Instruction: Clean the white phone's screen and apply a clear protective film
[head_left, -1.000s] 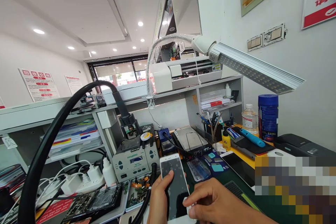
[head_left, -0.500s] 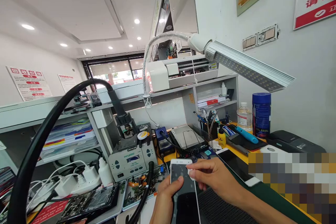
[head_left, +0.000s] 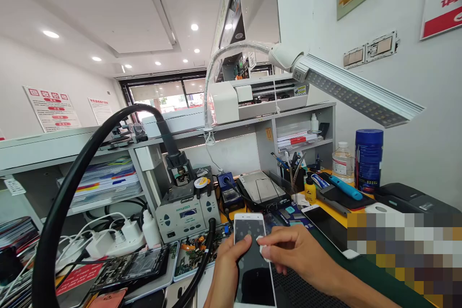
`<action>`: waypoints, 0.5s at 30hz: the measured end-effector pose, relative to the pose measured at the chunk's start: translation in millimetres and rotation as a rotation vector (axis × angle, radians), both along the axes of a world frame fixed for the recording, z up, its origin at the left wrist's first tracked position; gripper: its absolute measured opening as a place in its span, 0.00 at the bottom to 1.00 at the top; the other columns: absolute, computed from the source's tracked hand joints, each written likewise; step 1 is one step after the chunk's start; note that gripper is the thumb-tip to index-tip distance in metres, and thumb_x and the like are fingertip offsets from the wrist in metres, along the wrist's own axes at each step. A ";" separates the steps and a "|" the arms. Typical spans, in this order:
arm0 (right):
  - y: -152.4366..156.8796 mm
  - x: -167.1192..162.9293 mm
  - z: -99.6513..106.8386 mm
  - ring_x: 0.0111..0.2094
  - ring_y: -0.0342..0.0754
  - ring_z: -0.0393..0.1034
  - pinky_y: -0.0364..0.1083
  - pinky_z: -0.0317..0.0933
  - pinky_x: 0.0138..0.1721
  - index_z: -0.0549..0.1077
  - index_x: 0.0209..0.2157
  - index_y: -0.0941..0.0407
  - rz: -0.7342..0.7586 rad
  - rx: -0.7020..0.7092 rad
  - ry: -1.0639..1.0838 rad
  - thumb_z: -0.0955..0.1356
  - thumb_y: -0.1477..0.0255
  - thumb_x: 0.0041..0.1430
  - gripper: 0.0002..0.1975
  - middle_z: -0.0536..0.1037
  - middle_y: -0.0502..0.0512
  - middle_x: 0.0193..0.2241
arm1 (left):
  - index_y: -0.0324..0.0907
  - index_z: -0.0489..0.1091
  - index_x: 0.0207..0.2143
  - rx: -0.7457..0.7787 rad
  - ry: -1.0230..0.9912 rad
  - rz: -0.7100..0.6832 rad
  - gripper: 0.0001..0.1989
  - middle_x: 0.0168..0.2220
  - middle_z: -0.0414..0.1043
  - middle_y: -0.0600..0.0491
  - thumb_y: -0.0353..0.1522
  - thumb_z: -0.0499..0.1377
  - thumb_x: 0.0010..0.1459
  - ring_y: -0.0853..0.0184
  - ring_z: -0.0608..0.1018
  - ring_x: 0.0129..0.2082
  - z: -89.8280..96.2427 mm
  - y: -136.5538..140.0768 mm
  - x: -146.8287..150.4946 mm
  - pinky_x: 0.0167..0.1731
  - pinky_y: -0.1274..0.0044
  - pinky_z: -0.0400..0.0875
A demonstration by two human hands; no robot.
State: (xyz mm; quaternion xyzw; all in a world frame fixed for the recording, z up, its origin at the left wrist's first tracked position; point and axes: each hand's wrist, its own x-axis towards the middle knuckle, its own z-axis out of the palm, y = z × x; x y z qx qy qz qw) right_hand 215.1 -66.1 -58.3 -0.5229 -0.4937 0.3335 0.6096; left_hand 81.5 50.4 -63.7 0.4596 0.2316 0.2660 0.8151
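Observation:
A white-framed smartphone (head_left: 254, 269) with a dark, spotted screen is held upright in my left hand (head_left: 231, 262). My left thumb rests on the upper part of the glass, and the other fingers are behind the phone. Against the phone's right edge, my right hand (head_left: 292, 250) pinches a small white wad (head_left: 260, 244), perhaps tissue or cotton. Below both hands lies a dark textured mat (head_left: 306, 291). A second white phone (head_left: 330, 231) with a black screen lies to the right of my right hand.
A grey soldering or hot-air station (head_left: 187, 216) with a thick black hose (head_left: 46, 231) stands left. Beside it are a tray of circuit parts (head_left: 191, 255) and a power strip (head_left: 126, 238). A yellow bottle (head_left: 309, 191) and blue canister (head_left: 368, 161) stand right. An LED lamp (head_left: 361, 91) hangs overhead.
The camera view has shifted so that the surroundings sit farther right. My left hand still holds the phone, and my right hand keeps pinching the white wad at its edge, slightly lower.

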 end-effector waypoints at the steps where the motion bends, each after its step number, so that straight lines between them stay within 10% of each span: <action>1: -0.5 -3.7 -0.9 0.21 0.40 0.67 0.41 0.61 0.24 0.84 0.37 0.53 0.026 -0.008 0.001 0.75 0.61 0.54 0.13 0.71 0.49 0.27 | 0.32 0.78 0.39 -0.004 0.004 0.022 0.24 0.30 0.80 0.42 0.37 0.73 0.39 0.53 0.82 0.32 1.3 1.1 -0.6 0.36 0.70 0.73; 15: -7.8 -25.3 -0.8 0.24 0.41 0.66 0.40 0.57 0.25 0.84 0.34 0.55 0.144 -0.122 -0.192 0.73 0.62 0.57 0.11 0.69 0.50 0.27 | 0.36 0.74 0.42 -0.304 -0.045 0.258 0.15 0.28 0.78 0.49 0.34 0.65 0.53 0.61 0.80 0.26 22.5 -9.1 -10.7 0.29 0.74 0.73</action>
